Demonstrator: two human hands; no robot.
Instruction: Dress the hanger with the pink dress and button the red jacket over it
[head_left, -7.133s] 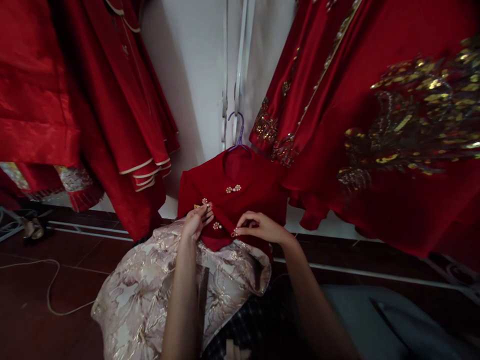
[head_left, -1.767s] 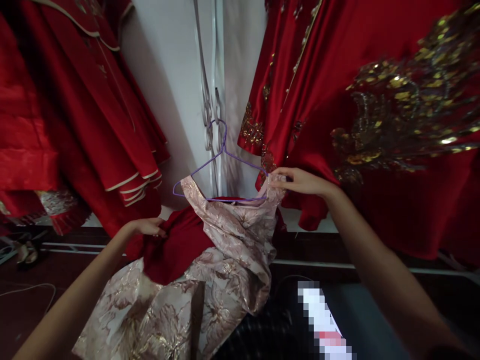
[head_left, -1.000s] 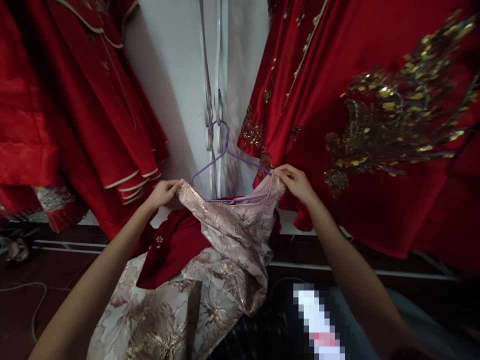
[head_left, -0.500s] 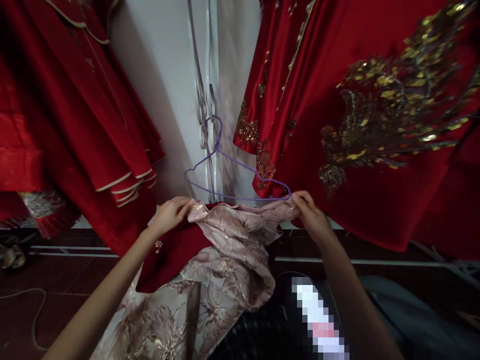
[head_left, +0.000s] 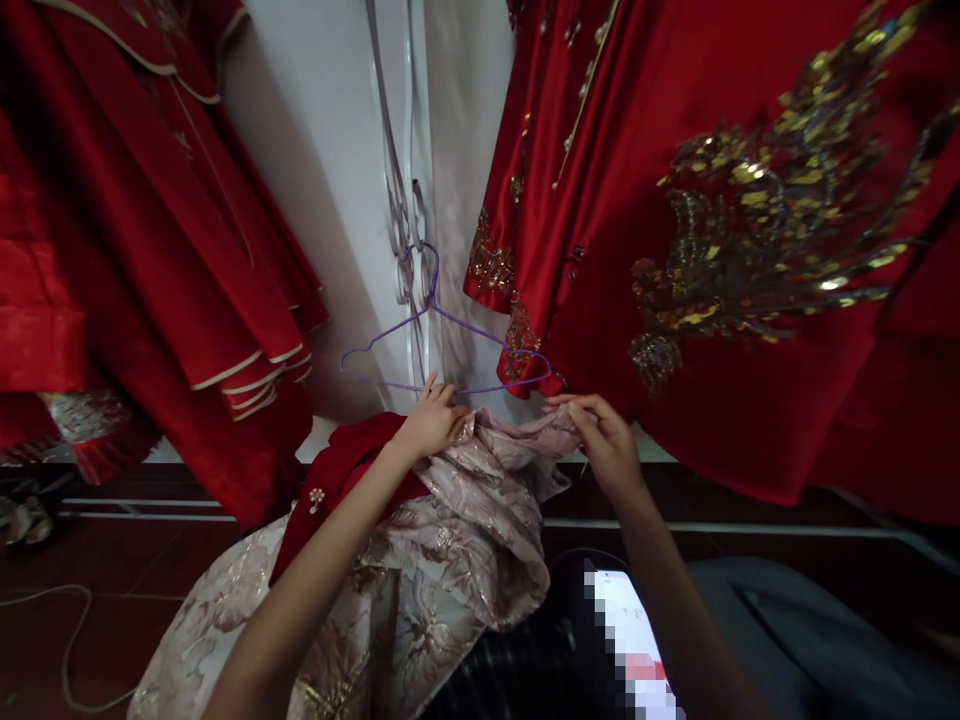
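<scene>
A pale pink brocade dress [head_left: 487, 520] with shiny flower patterns is bunched up in front of me, with a dark red cloth part [head_left: 337, 470] bearing a small beaded ornament. My left hand [head_left: 435, 420] closes on its upper edge near the middle, one finger pointing up. At the right end of that edge, my right hand [head_left: 604, 440] pinches the fabric between thumb and fingers. Just above both hands hangs a purple hanger [head_left: 491, 335], hooked on a white metal stand; neither hand grips it. The dress's edge lies below the hanger's bottom bar.
Red garments [head_left: 172, 230] with pale trim hang on the left. On the right hangs a red satin garment [head_left: 735, 400] with gold sequins. White metal rails [head_left: 409, 130] run up the middle. A lit phone [head_left: 630, 620], partly blurred out, lies low, and a cable [head_left: 71, 640] crosses the floor.
My left hand has moved right along the dress's edge, toward the middle. The hanger has shifted left, away from my right hand. My right hand still pinches the cloth.
</scene>
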